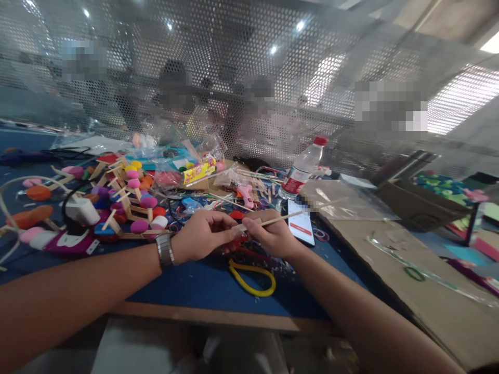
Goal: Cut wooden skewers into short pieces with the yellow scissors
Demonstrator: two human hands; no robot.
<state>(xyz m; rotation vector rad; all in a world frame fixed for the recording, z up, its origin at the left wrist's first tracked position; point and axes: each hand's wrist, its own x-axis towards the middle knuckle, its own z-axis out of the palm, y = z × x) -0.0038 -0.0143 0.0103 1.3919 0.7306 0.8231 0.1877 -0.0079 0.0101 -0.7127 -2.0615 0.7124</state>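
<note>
Taking the meeting point of the hands as the clock's centre, a purple power strip [66, 245] lies at nine o'clock, a white plug adapter [82, 212] on it. Toward ten, wooden pieces and coloured balls [133, 184] crowd together. A metal-banded watch [166, 250] circles the left wrist, and a yellow packet [199, 170] lies between ten and eleven. The left hand [205, 236] has its thumb and fingers pinched at the near end of a thin wooden stick [286, 216]. The stick runs between both hands, its free end reaching past the right hand toward two or three o'clock. A pink tool [246, 195] lies at twelve, a yellow loop [267, 293] at five. The right hand [273, 238] grasps the stick too, thumb pressed along it. Just beside, at three, lies a lit phone [306, 234]; a red-capped bottle [300, 174] leans between one and two. Farther right, at three, sits a cardboard box [421, 208].
</note>
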